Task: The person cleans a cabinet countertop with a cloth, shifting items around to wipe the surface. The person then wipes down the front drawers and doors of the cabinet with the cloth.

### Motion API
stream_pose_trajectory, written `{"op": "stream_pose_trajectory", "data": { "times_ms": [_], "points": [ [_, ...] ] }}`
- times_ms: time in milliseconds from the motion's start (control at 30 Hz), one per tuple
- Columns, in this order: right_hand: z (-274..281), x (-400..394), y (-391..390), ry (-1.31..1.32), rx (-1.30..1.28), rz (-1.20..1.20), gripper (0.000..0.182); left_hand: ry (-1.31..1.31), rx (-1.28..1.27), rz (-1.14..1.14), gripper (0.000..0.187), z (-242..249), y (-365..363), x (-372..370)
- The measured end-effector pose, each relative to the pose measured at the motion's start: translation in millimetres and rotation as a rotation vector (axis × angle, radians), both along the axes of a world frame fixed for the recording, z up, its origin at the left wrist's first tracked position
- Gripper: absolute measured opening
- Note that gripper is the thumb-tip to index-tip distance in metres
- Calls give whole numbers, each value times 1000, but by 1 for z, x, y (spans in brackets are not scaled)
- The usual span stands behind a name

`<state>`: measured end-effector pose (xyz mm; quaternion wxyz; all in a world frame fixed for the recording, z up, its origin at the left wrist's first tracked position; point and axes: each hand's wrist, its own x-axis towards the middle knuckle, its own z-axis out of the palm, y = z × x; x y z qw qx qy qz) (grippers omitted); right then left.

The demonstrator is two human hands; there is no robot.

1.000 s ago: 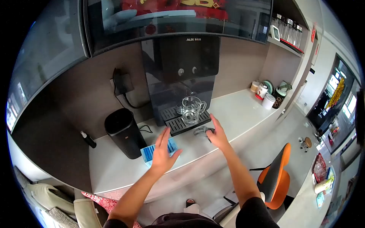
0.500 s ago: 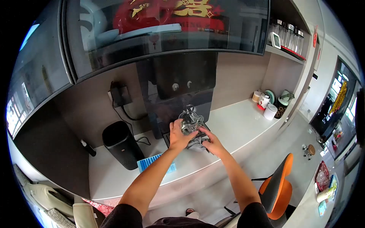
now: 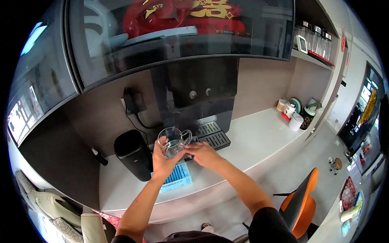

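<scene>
My left hand (image 3: 164, 160) is wrapped round a clear glass mug (image 3: 171, 139), tilted with its mouth up toward me and its handle to the right. Close against the mug's right side, my right hand (image 3: 204, 154) has its fingers bent together on a bit of grey cloth (image 3: 193, 140), mostly hidden and slightly blurred. Both hands are over the counter, in front of a black dispenser machine (image 3: 198, 85) with two round spouts. Its slotted drip tray (image 3: 214, 139) shows just behind my right hand.
Left of the machine stands a black bin-like container (image 3: 131, 156), with a blue-and-white box (image 3: 178, 178) before it. White jars (image 3: 296, 121) are at the counter's right end. Dark cabinets (image 3: 182, 40) hang above. An orange-and-grey chair (image 3: 302, 202) stands at lower right.
Both hands have drawn the mug leftward, off the drip tray, which now shows. The mug has turned so its mouth faces me. The grey cloth is now largely hidden by my right hand.
</scene>
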<state>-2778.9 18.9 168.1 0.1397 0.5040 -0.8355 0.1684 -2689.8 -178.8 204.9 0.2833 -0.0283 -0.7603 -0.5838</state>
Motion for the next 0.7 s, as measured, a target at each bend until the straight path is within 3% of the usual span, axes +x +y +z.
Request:
{"op": "stream_pose_trajectory", "data": {
  "times_ms": [100,300,333,433,467,567,633,700],
  "points": [
    [-10,-27,48,43,-161,-117,50,-3,35,-11,80,0,-6,7],
    [-16,-11,65,76,-326,-727,48,-31,24,23,80,-7,-14,17],
    [-21,-12,68,126,-455,-797,45,-9,34,18,80,-7,-16,17],
    [-24,-15,59,33,-572,-543,48,28,11,29,81,-10,-15,19],
    [-24,-17,48,-73,-740,-380,53,27,-33,52,81,-11,-15,20],
    [33,-9,16,146,-998,-259,56,44,-57,76,82,-11,-12,21],
    [51,-19,-6,224,-1041,-250,49,48,-59,87,82,-12,-11,23],
    [41,-33,-19,116,-846,-143,48,48,-81,111,82,-12,-10,24]
  ]
}}
